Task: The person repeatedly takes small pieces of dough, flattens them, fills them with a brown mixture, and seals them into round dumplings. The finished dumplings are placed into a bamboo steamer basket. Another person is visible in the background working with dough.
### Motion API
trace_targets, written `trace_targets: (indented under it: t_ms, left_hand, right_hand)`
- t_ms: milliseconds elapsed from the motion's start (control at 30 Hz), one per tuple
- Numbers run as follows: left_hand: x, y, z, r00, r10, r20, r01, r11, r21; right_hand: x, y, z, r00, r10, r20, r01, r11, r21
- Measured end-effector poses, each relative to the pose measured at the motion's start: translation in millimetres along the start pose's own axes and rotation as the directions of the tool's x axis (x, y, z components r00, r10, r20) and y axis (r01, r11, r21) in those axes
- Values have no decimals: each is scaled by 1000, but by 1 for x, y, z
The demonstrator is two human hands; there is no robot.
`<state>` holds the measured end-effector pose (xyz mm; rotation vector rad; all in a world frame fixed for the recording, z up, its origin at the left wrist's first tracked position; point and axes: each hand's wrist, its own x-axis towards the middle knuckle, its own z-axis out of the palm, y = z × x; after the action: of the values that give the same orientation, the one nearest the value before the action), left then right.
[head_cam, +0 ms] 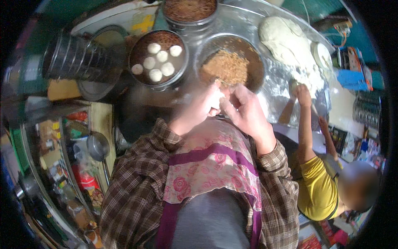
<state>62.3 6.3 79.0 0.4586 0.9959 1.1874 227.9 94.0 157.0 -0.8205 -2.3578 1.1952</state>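
Both my hands are together in front of my apron, at the near rim of a metal bowl (260, 74). A mound of brown crumbly filling (228, 65) lies in that bowl. My left hand (209, 99) is curled around a pale piece of dough (218, 98), which blur and the fingers mostly hide. From the other side, the bent fingers of my right hand (244, 107) pinch at the same dough. Left of the bowl stands a round steamer (139, 63) with several white dough buns (162, 56) spaced out on its base.
Another round steamer (189, 11) stands behind. A large dough mass (281, 39) and scattered flour (306, 77) lie on the metal table (273, 105) at right, where a co-worker's hand (303, 93) works. Stacked round metal ware (77, 57) is at left, above shelves with a hanging ladle (98, 146).
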Motion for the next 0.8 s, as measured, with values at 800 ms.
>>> trace_targets:
  t_ms: [800]
  left_hand:
    - [-60,-14,-102,982,127,-140,-107,984,142]
  right_hand:
    - [251,45,132,969,-243,38,239,899,-368]
